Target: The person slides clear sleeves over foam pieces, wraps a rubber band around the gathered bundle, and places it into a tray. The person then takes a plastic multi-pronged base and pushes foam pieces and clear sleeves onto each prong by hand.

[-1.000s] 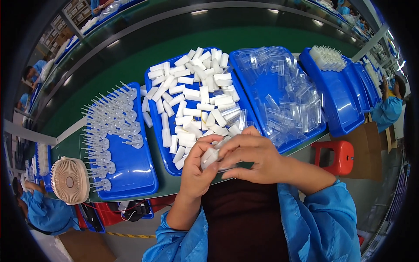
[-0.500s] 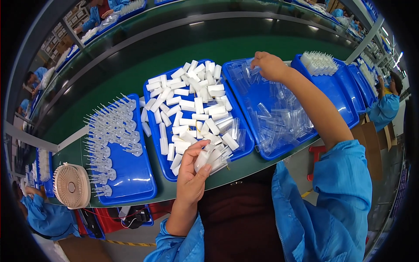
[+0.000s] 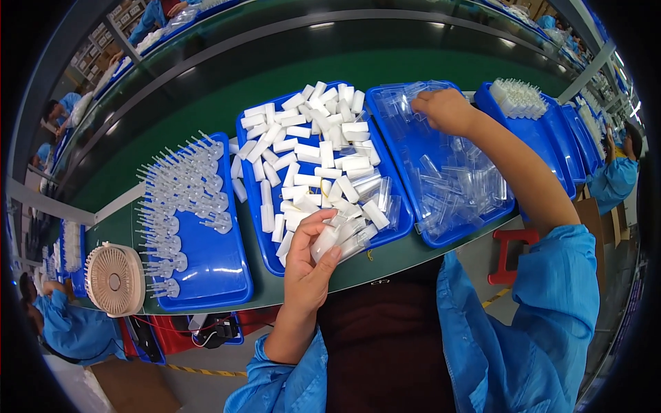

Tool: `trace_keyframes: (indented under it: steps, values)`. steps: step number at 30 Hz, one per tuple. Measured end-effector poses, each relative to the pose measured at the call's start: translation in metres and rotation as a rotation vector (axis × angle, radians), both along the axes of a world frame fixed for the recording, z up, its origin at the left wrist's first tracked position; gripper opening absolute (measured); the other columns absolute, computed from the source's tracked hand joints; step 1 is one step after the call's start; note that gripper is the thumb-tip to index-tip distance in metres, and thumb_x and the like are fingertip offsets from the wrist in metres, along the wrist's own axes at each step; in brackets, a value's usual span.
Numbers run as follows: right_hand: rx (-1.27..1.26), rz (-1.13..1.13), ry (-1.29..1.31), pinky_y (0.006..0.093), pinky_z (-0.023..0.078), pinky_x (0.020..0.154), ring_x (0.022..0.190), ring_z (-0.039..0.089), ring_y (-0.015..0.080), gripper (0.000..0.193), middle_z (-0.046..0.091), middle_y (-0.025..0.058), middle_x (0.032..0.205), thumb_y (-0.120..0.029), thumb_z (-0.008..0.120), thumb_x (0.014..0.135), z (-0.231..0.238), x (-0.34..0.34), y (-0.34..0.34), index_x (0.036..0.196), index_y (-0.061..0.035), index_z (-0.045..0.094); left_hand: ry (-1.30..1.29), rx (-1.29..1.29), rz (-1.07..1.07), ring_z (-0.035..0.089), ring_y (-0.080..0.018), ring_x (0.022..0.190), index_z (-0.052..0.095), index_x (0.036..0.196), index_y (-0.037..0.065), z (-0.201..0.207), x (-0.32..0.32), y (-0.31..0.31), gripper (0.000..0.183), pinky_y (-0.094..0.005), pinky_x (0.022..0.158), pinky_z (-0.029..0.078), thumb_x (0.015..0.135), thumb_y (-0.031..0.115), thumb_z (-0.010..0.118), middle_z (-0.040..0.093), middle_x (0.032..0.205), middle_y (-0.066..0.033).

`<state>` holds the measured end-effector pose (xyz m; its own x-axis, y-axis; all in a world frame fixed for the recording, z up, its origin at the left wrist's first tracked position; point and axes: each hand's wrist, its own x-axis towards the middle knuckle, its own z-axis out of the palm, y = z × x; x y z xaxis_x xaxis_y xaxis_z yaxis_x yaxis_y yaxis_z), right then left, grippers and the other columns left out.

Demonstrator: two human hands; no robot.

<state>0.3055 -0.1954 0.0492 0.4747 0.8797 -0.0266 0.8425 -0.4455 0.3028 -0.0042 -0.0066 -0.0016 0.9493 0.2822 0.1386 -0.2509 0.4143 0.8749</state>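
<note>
Your left hand [image 3: 311, 256] pinches white capped piece [image 3: 323, 242] over middle tray's [image 3: 256, 206] near edge; loose pinch risks drop off bench [image 3: 385, 258]. Right hand [image 3: 444, 110] curled among clear sleeves [image 3: 454, 182], far corner of right tray [image 3: 430, 237]; may snag several.

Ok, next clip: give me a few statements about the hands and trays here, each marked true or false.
1. The left hand holds white pieces over the near edge of the middle blue tray. True.
2. The right hand rests in the tray of needle-tipped parts. False: it reaches into the tray of clear plastic pieces, at its far end.
3. The small fan sits at the person's left, beside the left-most tray. True.
4. The middle tray holds only clear pieces. False: it is mostly filled with white pieces.
5. Both hands are together at the chest. False: they are far apart.
</note>
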Motion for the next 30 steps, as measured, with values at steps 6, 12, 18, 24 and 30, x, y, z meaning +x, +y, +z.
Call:
trace_keyframes:
  steps: [6, 12, 18, 24, 30]
  values:
    - [0.537, -0.058, 0.333, 0.0319, 0.048, 0.061, 0.07, 0.062, 0.0196, 0.022, 0.062, 0.0084, 0.078, -0.005, 0.059, 0.075, 0.006, -0.048, 0.005, 0.097, -0.0086, 0.058, -0.008, 0.187, 0.09, 0.046, -0.0184, 0.108, 0.047, 0.107, 0.003, -0.005, 0.002, 0.003, 0.027, -0.029, 0.092, 0.037, 0.083, 0.005, 0.059, 0.042, 0.127, -0.0133]
    - [1.142, -0.185, 1.183, 0.0162, 0.04, 0.059, 0.068, 0.052, 0.0019, 0.022, 0.056, -0.0002, 0.075, -0.004, 0.061, 0.081, 0.024, -0.161, 0.034, 0.102, -0.0035, 0.054, 0.006, 0.439, 0.167, 0.046, -0.0214, 0.109, 0.052, 0.101, 0.002, 0.001, 0.003, 0.003, 0.023, -0.0298, 0.091, 0.037, 0.081, 0.006, 0.062, 0.042, 0.125, -0.0139]
    - [1.462, -0.093, 1.566, 0.0182, 0.045, 0.065, 0.077, 0.055, 0.0046, 0.025, 0.056, 0.0033, 0.092, 0.0, 0.059, 0.083, 0.003, -0.197, 0.05, 0.106, 0.0001, 0.051, 0.035, 0.501, 0.191, 0.045, -0.0242, 0.112, 0.055, 0.098, 0.002, 0.004, 0.003, 0.001, 0.021, -0.0324, 0.093, 0.035, 0.079, 0.007, 0.063, 0.041, 0.126, -0.0145]
    - [1.444, -0.195, 1.68, 0.0196, 0.046, 0.073, 0.084, 0.055, 0.0059, 0.027, 0.057, 0.0035, 0.091, -0.005, 0.058, 0.087, -0.013, -0.205, 0.053, 0.113, 0.0016, 0.052, 0.024, 0.623, 0.193, 0.042, -0.021, 0.116, 0.051, 0.101, 0.003, 0.001, 0.003, 0.0, 0.022, -0.0304, 0.093, 0.037, 0.081, 0.004, 0.06, 0.038, 0.13, -0.0132]
    - [1.493, -0.201, 1.689, 0.0202, 0.046, 0.074, 0.083, 0.056, 0.0066, 0.03, 0.057, 0.0038, 0.091, -0.007, 0.057, 0.088, -0.023, -0.211, 0.055, 0.117, 0.002, 0.051, 0.052, 0.652, 0.212, 0.042, -0.0214, 0.116, 0.051, 0.1, 0.003, -0.001, 0.003, -0.002, 0.022, -0.0307, 0.092, 0.038, 0.081, 0.006, 0.061, 0.039, 0.13, -0.013]
